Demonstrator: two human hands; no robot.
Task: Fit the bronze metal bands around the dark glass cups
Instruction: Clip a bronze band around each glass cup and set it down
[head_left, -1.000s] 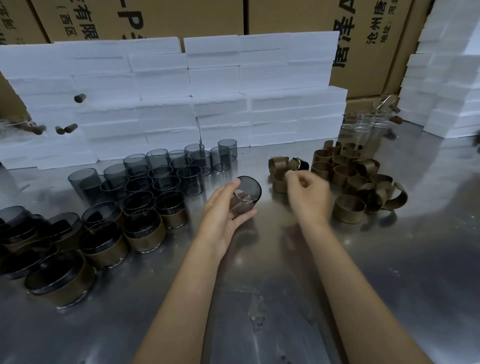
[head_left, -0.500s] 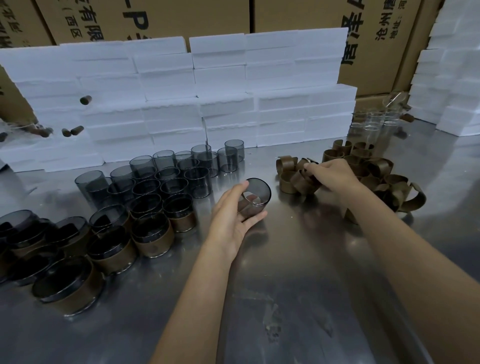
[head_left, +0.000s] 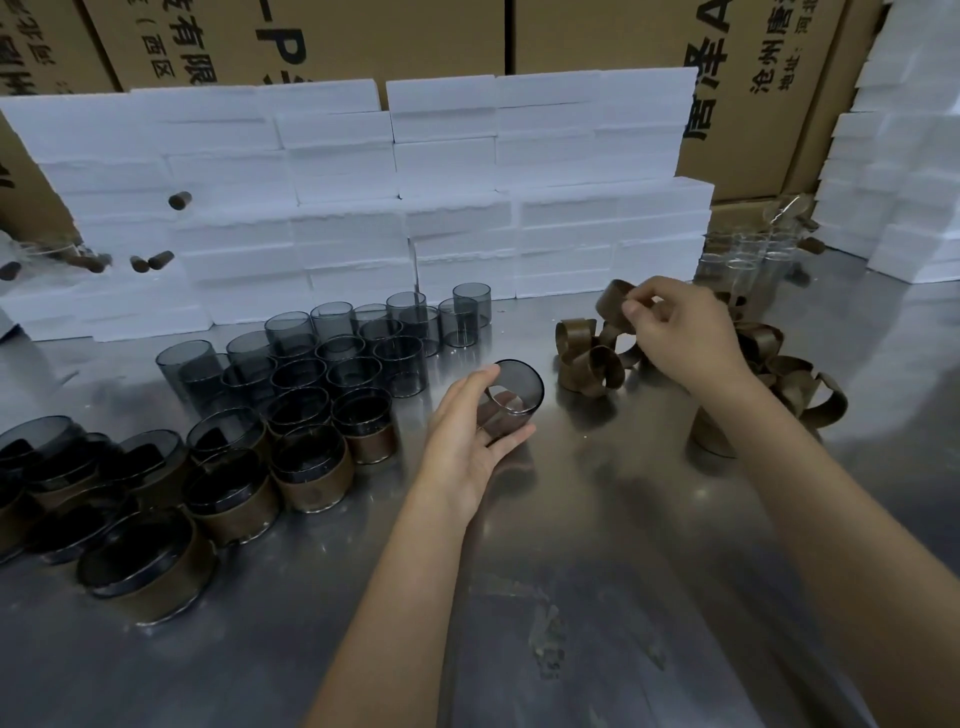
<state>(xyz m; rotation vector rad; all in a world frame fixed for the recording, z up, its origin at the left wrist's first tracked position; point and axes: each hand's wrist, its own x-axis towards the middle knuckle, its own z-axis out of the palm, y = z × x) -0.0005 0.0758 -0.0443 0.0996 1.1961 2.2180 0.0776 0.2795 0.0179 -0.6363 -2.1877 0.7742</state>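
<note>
Cradling a dark smoked-glass cup (head_left: 511, 397) tilted on its side, mouth toward the bands, the left hand (head_left: 470, 441) curls round it, ready for sleeving. Beyond it, the right hand (head_left: 680, 332) pinches one curled bronze metal band (head_left: 615, 304), lifting it from the tangled pile (head_left: 779, 374).

The table (head_left: 597, 597) is brushed, reflective sheet metal. Left of the left grip (head_left: 467, 441): unbanded dark glass cups (head_left: 337, 353), with bronze-banded cups (head_left: 311, 473) nearer the viewer. Around the right grip (head_left: 680, 338): a loose pile of bronze bands (head_left: 592, 369). Beyond it: clear glass cups (head_left: 743, 254). Stacked white foam blocks (head_left: 452, 223) line the far edge.
</note>
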